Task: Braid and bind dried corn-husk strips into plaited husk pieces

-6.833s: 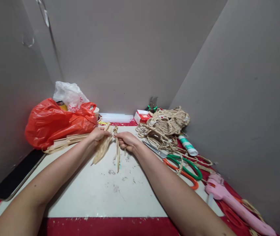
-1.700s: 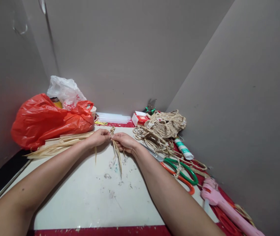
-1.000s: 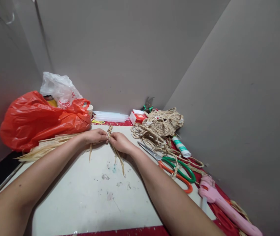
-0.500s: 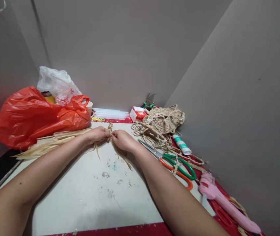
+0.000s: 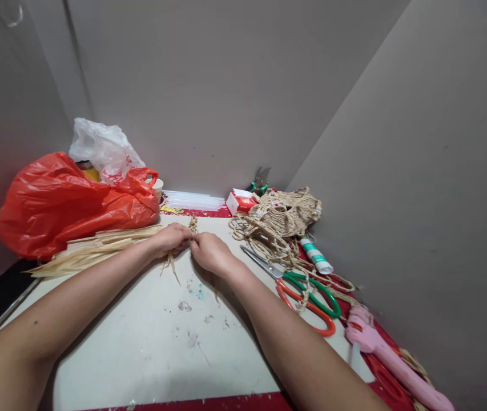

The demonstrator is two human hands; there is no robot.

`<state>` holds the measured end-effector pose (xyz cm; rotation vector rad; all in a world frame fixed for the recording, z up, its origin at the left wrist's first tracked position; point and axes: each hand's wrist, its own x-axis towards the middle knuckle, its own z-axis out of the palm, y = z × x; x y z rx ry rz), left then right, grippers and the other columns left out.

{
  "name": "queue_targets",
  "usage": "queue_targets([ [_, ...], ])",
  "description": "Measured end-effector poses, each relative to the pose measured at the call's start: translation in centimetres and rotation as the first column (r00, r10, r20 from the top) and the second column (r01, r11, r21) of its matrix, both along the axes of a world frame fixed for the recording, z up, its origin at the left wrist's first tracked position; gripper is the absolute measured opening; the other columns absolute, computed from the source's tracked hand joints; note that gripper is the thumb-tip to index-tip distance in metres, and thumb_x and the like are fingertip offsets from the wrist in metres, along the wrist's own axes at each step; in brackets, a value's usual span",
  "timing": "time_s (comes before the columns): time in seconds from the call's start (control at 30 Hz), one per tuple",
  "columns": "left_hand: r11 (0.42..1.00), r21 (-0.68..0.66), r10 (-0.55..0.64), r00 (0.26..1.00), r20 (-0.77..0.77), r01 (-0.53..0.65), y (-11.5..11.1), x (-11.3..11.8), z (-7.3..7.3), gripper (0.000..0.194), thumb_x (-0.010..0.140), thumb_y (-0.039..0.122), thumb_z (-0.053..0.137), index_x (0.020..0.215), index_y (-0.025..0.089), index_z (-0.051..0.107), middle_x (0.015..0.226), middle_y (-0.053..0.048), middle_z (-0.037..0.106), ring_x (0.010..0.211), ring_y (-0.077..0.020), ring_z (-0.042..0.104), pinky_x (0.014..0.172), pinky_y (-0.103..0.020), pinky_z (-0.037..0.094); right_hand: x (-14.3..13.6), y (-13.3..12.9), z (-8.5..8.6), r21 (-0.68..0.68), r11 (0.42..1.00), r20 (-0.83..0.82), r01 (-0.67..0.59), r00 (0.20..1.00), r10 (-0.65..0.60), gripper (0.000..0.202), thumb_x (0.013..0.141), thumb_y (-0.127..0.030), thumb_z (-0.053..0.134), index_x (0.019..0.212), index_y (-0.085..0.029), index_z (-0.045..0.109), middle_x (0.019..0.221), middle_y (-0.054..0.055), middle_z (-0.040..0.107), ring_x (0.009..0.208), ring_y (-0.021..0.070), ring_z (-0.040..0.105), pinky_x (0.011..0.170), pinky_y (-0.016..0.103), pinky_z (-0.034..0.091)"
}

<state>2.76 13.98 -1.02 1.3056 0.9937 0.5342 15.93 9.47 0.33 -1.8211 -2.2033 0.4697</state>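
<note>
Over the far part of the white board (image 5: 149,342), my left hand (image 5: 173,238) and my right hand (image 5: 209,251) meet with fingertips almost touching. Both are closed on a short braided cord (image 5: 193,222) of tan dried fibre, whose knotted end sticks up beyond the fingers. Loose strands (image 5: 173,269) dangle below my left hand, and a thin wisp shows under the right. The exact grip is hidden behind the fingers. A bundle of flat dried husk strips (image 5: 93,246) lies beyond my left forearm.
On the left sits a red plastic bag (image 5: 59,205). To the right are a heap of braided rope (image 5: 288,211), scissors (image 5: 273,271) with green and orange handles, a white-and-teal tube (image 5: 316,256) and a pink glue gun (image 5: 380,337). Translucent sticks (image 5: 194,200) lie at the back.
My right hand has shifted slightly left and down against my left fingers. The strands under it now hang less spread to the right. The view has tilted a little.
</note>
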Motion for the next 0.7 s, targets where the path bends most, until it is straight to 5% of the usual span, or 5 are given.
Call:
queue_targets([
  [0.13,1.000,0.007,0.005,0.998,0.056,-0.005,-0.1,-0.1,-0.3,0.029,0.070,0.022,0.055,0.050,0.019,0.034,0.039,0.009,0.025,0.032,-0.0024,0.018,0.036,-0.022,0.007,-0.3,-0.7,0.4,0.019,0.999,0.110,-0.030,0.993,0.028,0.032,0.084,-0.025,0.040,0.095,-0.014,0.068,0.097,0.017,0.068,0.086,0.0262,0.063,0.068,0.032,0.040],
  [0.27,1.000,0.009,0.012,0.994,0.109,-0.013,0.0,-0.4,-0.3,0.027,0.070,0.022,0.058,0.052,0.017,0.039,0.038,0.009,0.025,0.033,-0.0019,0.017,0.037,-0.021,0.007,0.9,-0.5,1.5,-0.068,0.983,-0.003,-0.171,0.985,0.171,0.026,0.082,-0.028,0.046,0.076,-0.016,0.068,0.079,0.010,0.069,0.071,0.0194,0.060,0.059,0.026,0.038],
  [0.47,0.991,-0.125,-0.026,0.980,0.197,0.051,0.7,-0.9,0.0,0.017,0.070,0.027,0.063,0.070,0.013,0.055,0.041,0.011,0.020,0.035,-0.0018,0.012,0.037,-0.019,0.008,2.6,1.8,1.4,0.024,0.988,-0.460,0.154,0.879,-0.126,0.036,0.087,-0.039,0.044,0.068,-0.013,0.060,0.062,0.006,0.062,0.056,0.0124,0.053,0.054,0.023,0.037],
  [0.6,0.988,-0.122,-0.071,0.976,0.204,0.098,1.1,-0.9,-0.3,0.021,0.070,0.029,0.064,0.065,0.013,0.052,0.043,0.010,0.024,0.036,-0.0014,0.012,0.037,-0.019,0.007,1.3,2.3,-0.1,-0.337,0.941,-0.697,-0.043,0.683,-0.219,0.036,0.090,-0.036,0.041,0.064,-0.013,0.053,0.053,0.001,0.054,0.042,0.0078,0.045,0.044,0.020,0.035],
  [0.7,0.988,-0.098,-0.104,0.979,0.176,0.123,1.2,-1.1,-0.4,0.021,0.070,0.031,0.064,0.067,0.013,0.054,0.043,0.011,0.022,0.036,-0.0020,0.012,0.037,-0.019,0.007,1.0,2.3,-0.4,-0.451,0.886,-0.719,-0.107,0.631,-0.290,0.034,0.090,-0.034,0.042,0.063,-0.015,0.049,0.042,-0.006,0.039,0.032,0.0041,0.027,0.034,0.018,0.020],
])
